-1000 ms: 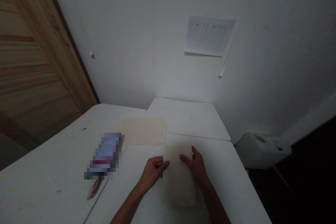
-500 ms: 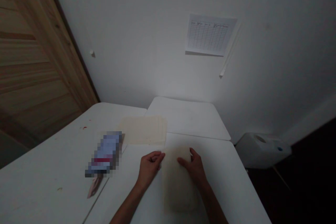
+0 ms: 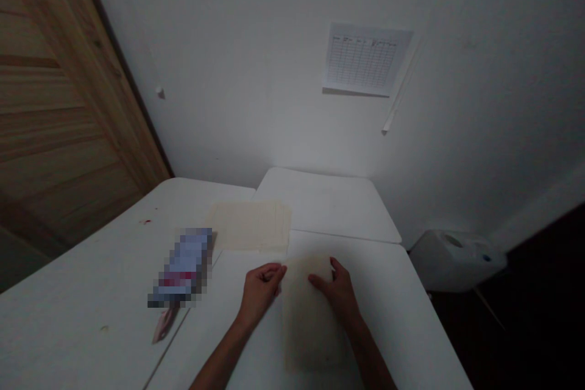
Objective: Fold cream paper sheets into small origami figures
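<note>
A stack of thin, pale beige rectangular sheets point(image 3: 308, 329) lies lengthwise in front of me. My left hand point(image 3: 264, 286) is closed in a pinch at the stack's far left corner, thumb against forefinger on the edge of a sheet. How many sheets it pinches I cannot tell. At the far right, my right hand point(image 3: 340, 289) grips the stack's side, its thumb on the top surface and its fingers around the edge. More beige sheets point(image 3: 247, 225) lie flat and overlapping beyond the left hand.
A pixelated bluish object point(image 3: 183, 268) with a pink handle-like end point(image 3: 164, 323) lies on the white table point(image 3: 91, 292) to the left. Tabletop seams run around the work spot. A printed chart point(image 3: 363, 61) hangs on the wall; a white box point(image 3: 461, 259) stands beyond the right edge.
Almost nothing differs. Both hands keep their places on the stack, and the other sheets and objects stay put.
</note>
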The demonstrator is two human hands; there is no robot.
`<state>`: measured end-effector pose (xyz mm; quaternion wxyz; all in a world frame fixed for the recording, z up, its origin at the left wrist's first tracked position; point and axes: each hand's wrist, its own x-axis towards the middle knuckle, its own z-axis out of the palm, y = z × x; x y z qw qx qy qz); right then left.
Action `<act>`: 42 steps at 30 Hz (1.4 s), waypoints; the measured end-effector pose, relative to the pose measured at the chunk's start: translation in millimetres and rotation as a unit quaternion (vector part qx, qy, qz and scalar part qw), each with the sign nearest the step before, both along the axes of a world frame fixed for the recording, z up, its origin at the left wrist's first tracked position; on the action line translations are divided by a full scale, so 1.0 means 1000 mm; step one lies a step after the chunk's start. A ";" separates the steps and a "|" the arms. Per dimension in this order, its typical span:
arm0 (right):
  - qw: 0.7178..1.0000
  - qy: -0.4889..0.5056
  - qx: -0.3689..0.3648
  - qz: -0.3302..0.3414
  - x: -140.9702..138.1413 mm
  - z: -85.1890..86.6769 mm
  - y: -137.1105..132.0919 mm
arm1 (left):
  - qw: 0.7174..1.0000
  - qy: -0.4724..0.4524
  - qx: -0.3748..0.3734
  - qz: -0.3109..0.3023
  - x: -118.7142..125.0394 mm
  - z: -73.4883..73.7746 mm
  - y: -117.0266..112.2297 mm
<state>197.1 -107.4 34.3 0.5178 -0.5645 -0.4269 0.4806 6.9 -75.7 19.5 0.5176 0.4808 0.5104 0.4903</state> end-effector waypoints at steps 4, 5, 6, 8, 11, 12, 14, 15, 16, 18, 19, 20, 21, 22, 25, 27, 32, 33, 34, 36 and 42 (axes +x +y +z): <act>1.000 0.005 -0.003 0.010 0.000 0.003 -0.001 | 1.000 -0.004 0.002 -0.012 -0.001 -0.004 0.001; 1.000 0.008 -0.003 0.010 0.000 0.004 -0.002 | 1.000 -0.005 0.001 -0.012 -0.001 -0.005 0.001; 1.000 0.010 -0.002 0.010 0.000 0.004 -0.002 | 1.000 -0.006 0.000 -0.011 -0.001 -0.005 0.002; 1.000 0.014 -0.003 0.010 0.000 0.005 -0.002 | 1.000 -0.009 -0.002 -0.009 -0.001 -0.006 0.002; 1.000 0.018 -0.015 0.013 0.000 0.004 -0.002 | 1.000 -0.013 -0.006 -0.010 0.000 -0.004 0.002; 1.000 0.019 -0.016 0.014 0.001 0.004 -0.002 | 1.000 -0.014 -0.007 -0.010 0.000 -0.003 0.001; 0.999 0.026 -0.011 0.020 0.002 0.002 -0.001 | 1.000 -0.012 -0.010 -0.013 0.000 -0.002 0.001; 0.999 0.033 -0.011 0.020 0.002 0.001 -0.001 | 1.000 -0.011 -0.010 -0.015 0.000 -0.001 0.001; 0.999 0.044 -0.014 0.022 0.003 0.000 0.000 | 1.000 -0.009 -0.010 -0.017 -0.001 -0.001 0.000; 0.997 0.073 -0.030 0.028 0.006 -0.002 0.002 | 1.000 -0.007 -0.009 -0.021 -0.001 0.000 0.000; 0.995 0.083 -0.040 0.029 0.007 -0.004 0.003 | 1.000 -0.006 -0.008 -0.022 -0.001 -0.001 0.000; 0.995 0.089 -0.046 0.028 0.009 -0.005 0.005 | 1.000 -0.006 -0.007 -0.023 -0.001 -0.001 0.000; 0.994 0.089 -0.049 0.026 0.010 -0.006 0.007 | 1.000 -0.006 -0.006 -0.025 -0.001 -0.002 0.000; 0.995 0.085 -0.052 0.022 0.011 -0.006 0.009 | 1.000 -0.007 -0.005 -0.026 -0.001 -0.002 0.000; 0.996 0.072 -0.058 0.004 0.014 -0.007 0.015 | 0.999 -0.009 -0.002 -0.032 -0.001 -0.003 0.000; 0.996 0.071 -0.057 -0.006 0.014 -0.008 0.018 | 0.999 -0.009 -0.004 -0.033 -0.001 -0.003 0.000; 0.996 0.074 -0.052 -0.012 0.016 -0.009 0.020 | 0.999 -0.005 -0.012 -0.036 -0.001 -0.004 0.001; 0.996 0.072 -0.052 -0.010 0.016 -0.010 0.019 | 0.999 -0.004 -0.012 -0.036 -0.002 -0.004 0.001; 0.996 0.069 -0.052 -0.008 0.017 -0.010 0.019 | 0.999 -0.002 -0.013 -0.037 -0.002 -0.004 0.002; 0.997 0.062 -0.049 -0.006 0.019 -0.010 0.018 | 0.999 -0.001 -0.014 -0.040 -0.003 -0.005 0.003; 0.998 0.040 -0.046 -0.008 0.027 -0.011 0.017 | 0.998 -0.003 -0.024 -0.052 -0.005 -0.006 0.004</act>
